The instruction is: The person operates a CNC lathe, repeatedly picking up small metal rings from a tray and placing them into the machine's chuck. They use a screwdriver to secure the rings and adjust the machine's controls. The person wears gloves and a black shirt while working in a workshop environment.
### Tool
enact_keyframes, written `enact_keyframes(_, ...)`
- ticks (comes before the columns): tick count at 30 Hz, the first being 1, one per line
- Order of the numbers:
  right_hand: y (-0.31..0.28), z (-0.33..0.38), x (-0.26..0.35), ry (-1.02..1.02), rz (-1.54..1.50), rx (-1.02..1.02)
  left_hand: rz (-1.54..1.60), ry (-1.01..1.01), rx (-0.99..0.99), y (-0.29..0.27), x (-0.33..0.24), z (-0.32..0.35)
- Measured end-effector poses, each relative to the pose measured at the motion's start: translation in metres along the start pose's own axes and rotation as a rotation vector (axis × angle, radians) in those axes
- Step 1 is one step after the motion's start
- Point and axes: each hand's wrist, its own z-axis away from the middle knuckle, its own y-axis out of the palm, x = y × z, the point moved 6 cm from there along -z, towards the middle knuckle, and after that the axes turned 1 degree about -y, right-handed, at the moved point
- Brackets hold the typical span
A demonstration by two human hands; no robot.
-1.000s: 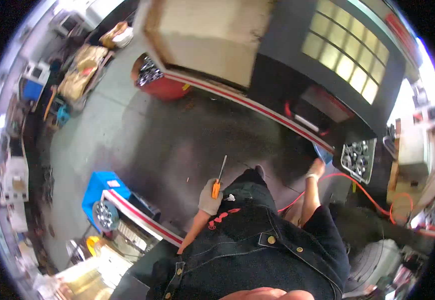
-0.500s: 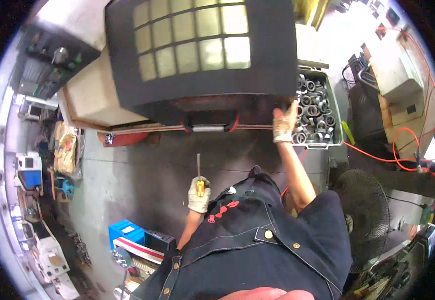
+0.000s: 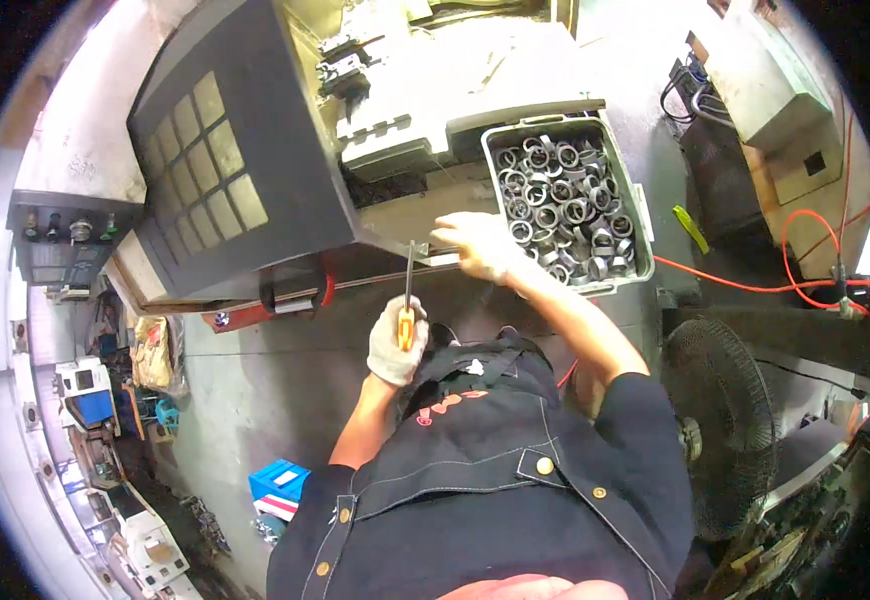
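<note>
My left hand (image 3: pixel 396 343), in a pale work glove, is closed round the yellow handle of a tool (image 3: pixel 407 328) with a long, straight metal shaft pointing up. Whether it is a file or a screwdriver I cannot make out. My right hand (image 3: pixel 479 246), also gloved, reaches forward at the trailing edge of the dark machine door (image 3: pixel 285 190). Its fingers stretch to the left and it holds nothing that I can see; contact with the door is unclear. Just right of it stands a grey-green crate (image 3: pixel 645 235) of metal rings (image 3: pixel 560 205).
The machine's lit interior (image 3: pixel 455 90) shows beyond the door. A control panel (image 3: pixel 73 235) is at the left. On the right are a black fan (image 3: pixel 723 425), an orange hose (image 3: pixel 725 287) and a beige cabinet (image 3: pixel 785 110). A blue box (image 3: pixel 278 480) sits at lower left.
The machine door has slid left, uncovering the interior and more of the crate. My right hand has moved left with the door's edge. My left hand has moved slightly forward with the tool.
</note>
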Motion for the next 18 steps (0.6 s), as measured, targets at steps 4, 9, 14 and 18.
enact_keyframes(4, -0.035, 0.058, -0.11, 0.384, 0.427, -0.044, -0.031, -0.09, -0.102, -0.017, 0.033, -0.04)
enact_keyframes(9, -0.046, 0.113, -0.16, 0.322, 0.6, -0.028, 0.103, -0.257, -0.189, -0.06, 0.069, -0.06)
enact_keyframes(14, -0.042, 0.093, -0.161, 0.426, 0.593, 0.341, 0.021, -0.231, -0.306, -0.104, 0.108, -0.059)
enact_keyframes(18, -0.042, 0.093, -0.175, 0.554, 0.521, 0.255, -0.049, -0.402, -0.273, -0.119, 0.132, -0.053)
